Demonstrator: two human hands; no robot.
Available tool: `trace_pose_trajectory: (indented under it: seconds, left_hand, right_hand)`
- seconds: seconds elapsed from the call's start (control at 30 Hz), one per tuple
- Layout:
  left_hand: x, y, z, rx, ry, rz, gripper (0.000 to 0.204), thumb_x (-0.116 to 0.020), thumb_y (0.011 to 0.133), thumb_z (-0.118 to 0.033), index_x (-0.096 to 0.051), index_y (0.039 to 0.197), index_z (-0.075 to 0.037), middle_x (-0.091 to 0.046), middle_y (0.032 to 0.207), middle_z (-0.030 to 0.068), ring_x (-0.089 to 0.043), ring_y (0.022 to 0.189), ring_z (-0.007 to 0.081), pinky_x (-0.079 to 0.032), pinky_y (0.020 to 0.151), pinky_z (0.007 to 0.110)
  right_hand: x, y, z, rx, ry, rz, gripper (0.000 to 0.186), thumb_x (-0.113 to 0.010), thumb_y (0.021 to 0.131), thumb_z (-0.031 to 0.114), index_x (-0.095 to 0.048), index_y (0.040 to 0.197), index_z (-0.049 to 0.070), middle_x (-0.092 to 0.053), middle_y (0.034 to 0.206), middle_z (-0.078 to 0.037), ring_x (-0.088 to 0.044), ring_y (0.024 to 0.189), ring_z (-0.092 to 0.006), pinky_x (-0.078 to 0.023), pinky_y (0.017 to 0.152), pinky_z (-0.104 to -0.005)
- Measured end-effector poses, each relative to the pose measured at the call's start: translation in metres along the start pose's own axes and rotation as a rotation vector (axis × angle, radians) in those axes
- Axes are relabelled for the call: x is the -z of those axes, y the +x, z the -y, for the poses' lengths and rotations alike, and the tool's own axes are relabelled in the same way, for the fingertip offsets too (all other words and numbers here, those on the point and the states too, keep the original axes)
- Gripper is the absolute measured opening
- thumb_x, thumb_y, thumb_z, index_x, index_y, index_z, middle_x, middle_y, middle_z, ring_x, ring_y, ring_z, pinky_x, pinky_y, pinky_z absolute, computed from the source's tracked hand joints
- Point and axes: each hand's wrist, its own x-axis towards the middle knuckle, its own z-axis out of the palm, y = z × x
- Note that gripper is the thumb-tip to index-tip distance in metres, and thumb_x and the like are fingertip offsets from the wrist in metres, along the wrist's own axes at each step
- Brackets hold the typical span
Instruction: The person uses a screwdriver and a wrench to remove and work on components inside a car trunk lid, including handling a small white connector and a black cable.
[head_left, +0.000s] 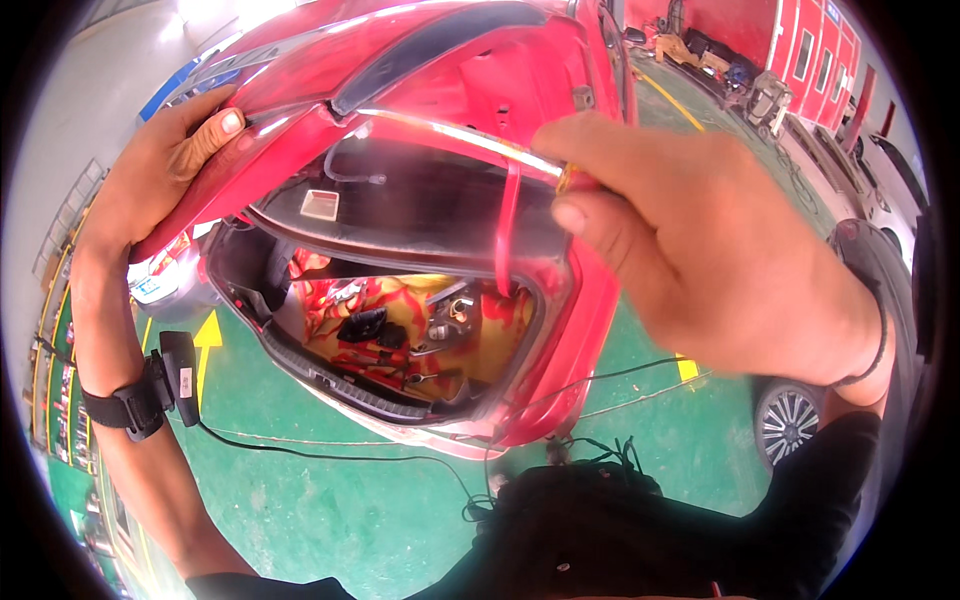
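A red car stands before me with its trunk lid [270, 150] raised. At the left, my left hand [165, 170] grips the lid's edge, thumb lying on the red panel. My right hand [680, 230] is closed round the handle of a screwdriver, partly hidden by the fingers and slightly blurred. The screwdriver's long silver shaft [450, 132] points left. Its tip is at the lid's edge, beside the end of a dark curved strip [430, 50]; I cannot tell whether it is wedged in. A red strut [508, 225] stands between lid and trunk opening.
Several tools and black parts lie on a red and yellow cloth [480, 365] in the trunk. A black cable [330, 457] runs from a device [180, 378] strapped to my left forearm. Another car's wheel [787, 420] is at the right on the green floor [300, 510].
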Motion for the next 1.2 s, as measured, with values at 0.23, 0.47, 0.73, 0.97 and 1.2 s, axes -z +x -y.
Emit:
trace_pose_trajectory:
  seconds: [0.23,0.47,0.73,0.97,1.2]
  left_hand:
    - [0.007,0.0,-0.002,0.04,-0.016,0.081,0.074,-0.052,0.096,-0.06,-0.054,0.136,0.002,-0.067,0.106,0.0103,-0.06,0.097,0.0157,-0.047,0.089,0.029]
    - [0.002,0.0,-0.001,0.01,-0.1,0.079,0.055,-0.053,0.1,-0.048,-0.06,0.127,-0.001,-0.068,0.096,0.0074,-0.06,0.086,0.0131,-0.048,0.082,0.028]
    - [0.0,0.003,-0.002,-0.029,-0.063,0.066,0.054,-0.049,0.1,-0.051,-0.063,0.119,-0.003,-0.066,0.087,0.0035,-0.057,0.078,0.0097,-0.048,0.074,0.027]
    - [0.01,0.006,-0.008,0.034,-0.059,0.174,0.064,-0.051,0.099,-0.053,-0.057,0.133,0.0,-0.067,0.103,0.0055,-0.058,0.091,0.0101,-0.047,0.081,0.024]
    - [0.004,0.013,0.002,0.043,-0.061,0.161,0.059,-0.052,0.1,-0.052,-0.06,0.128,-0.001,-0.063,0.093,0.0016,-0.054,0.083,0.0081,-0.045,0.073,0.024]
  right_hand:
    - [0.02,0.008,-0.003,-0.174,0.243,0.016,0.024,-0.061,0.097,0.013,-0.06,0.117,-0.002,-0.061,0.079,-0.012,-0.057,0.065,-0.0213,-0.045,0.061,-0.033]
    - [0.025,0.01,-0.012,-0.184,0.28,0.055,0.027,-0.06,0.098,0.017,-0.061,0.118,-0.002,-0.059,0.077,-0.009,-0.054,0.063,-0.0169,-0.043,0.059,-0.03]
    - [0.016,0.006,-0.011,-0.069,0.112,-0.034,0.03,-0.06,0.1,0.021,-0.061,0.119,-0.001,-0.056,0.075,-0.005,-0.051,0.061,-0.0118,-0.041,0.056,-0.0266]
    - [0.008,0.006,-0.008,-0.051,0.027,-0.106,0.033,-0.059,0.1,0.025,-0.061,0.121,-0.001,-0.054,0.072,-0.002,-0.048,0.059,-0.0074,-0.039,0.054,-0.0236]
    - [0.001,0.001,-0.007,-0.334,0.412,0.015,0.036,-0.057,0.101,0.027,-0.06,0.126,0.001,-0.052,0.068,-0.001,-0.045,0.051,-0.0052,-0.035,0.048,-0.0218]
